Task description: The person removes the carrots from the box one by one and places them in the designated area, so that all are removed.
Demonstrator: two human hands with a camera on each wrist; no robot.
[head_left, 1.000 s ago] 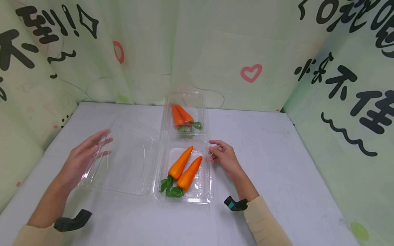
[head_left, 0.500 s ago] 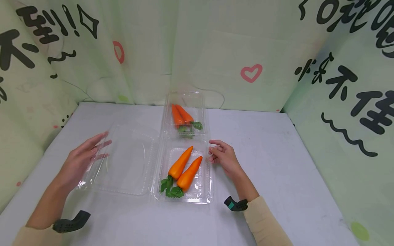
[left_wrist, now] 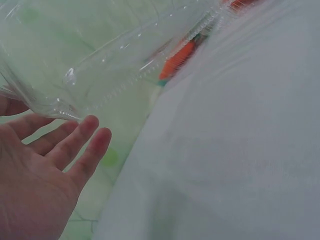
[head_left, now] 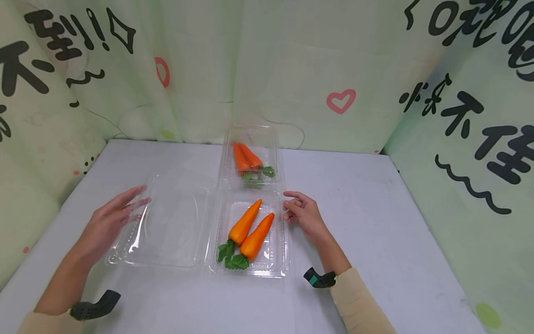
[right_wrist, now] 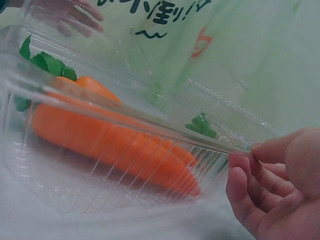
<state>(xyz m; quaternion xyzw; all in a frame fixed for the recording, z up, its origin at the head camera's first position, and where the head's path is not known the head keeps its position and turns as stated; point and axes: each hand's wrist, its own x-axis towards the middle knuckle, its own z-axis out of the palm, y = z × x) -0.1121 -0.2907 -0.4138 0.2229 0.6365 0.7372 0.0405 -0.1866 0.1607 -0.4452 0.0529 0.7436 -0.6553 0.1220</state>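
A clear plastic clamshell container (head_left: 280,241) stands on the table with two orange carrots (head_left: 257,237) in its base, green tops toward the near side. Its see-through lid (head_left: 175,218) is folded out to the left, raised off the table at its outer side. My left hand (head_left: 109,223) is at that outer side, fingers nearly straight; fingertips touch the lid's edge in the left wrist view. On the base's right side, my right hand (head_left: 305,212) pinches the rim between thumb and finger, as the right wrist view shows.
Behind the base, a second clear container (head_left: 269,134) holds more carrots (head_left: 247,157) with green leaves. A white cloth covers the table (head_left: 354,195). Pale green printed curtains (head_left: 292,69) hang at the back and both sides.
My left hand has shifted slightly down and toward me, and the lid has tilted a little farther outward with it. My right hand stays at the base's rim.
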